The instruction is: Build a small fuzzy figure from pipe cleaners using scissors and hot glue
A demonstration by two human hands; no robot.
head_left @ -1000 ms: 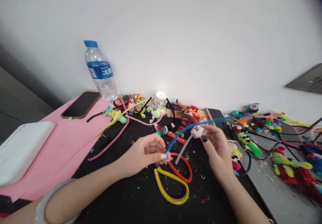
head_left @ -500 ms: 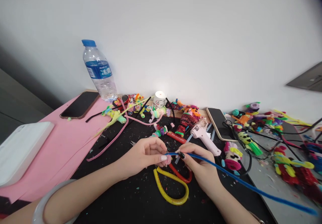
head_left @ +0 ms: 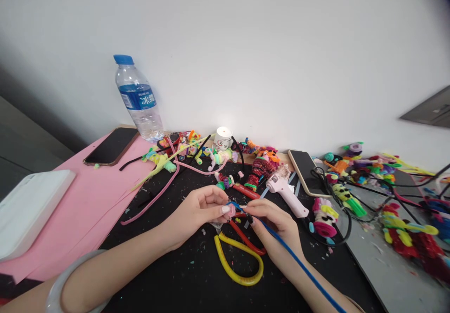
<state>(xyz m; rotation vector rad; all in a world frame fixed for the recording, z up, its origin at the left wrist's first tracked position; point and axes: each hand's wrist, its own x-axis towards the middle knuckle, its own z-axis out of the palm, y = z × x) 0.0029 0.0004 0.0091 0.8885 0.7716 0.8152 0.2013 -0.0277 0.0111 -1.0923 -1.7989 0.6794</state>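
Observation:
Between finger and thumb, my left hand point(head_left: 207, 207) pinches a small pink fuzzy piece point(head_left: 231, 211), partly covered by the fingers. A long blue pipe cleaner point(head_left: 291, 252) bends over the top of that pink piece. My right hand point(head_left: 274, 219) is closed on the blue strand close to the pink piece, and its free length trails down across my right forearm. Just below both hands lie scissors with yellow and red handles point(head_left: 242, 282); their blades are mostly hidden under my left hand.
A pale pink glue gun point(head_left: 286, 193) and a phone point(head_left: 309, 173) lie to the right, with pipe-cleaner figures point(head_left: 325, 219) beyond. A water bottle point(head_left: 138, 100) leans on the wall. At left are a dark phone point(head_left: 111, 146) and a white box point(head_left: 35, 210) on pink paper point(head_left: 94, 186).
The blue pipe cleaner has bent around the pink piece, and its free end has swung down and inward over my right forearm. Both hands have shifted slightly left.

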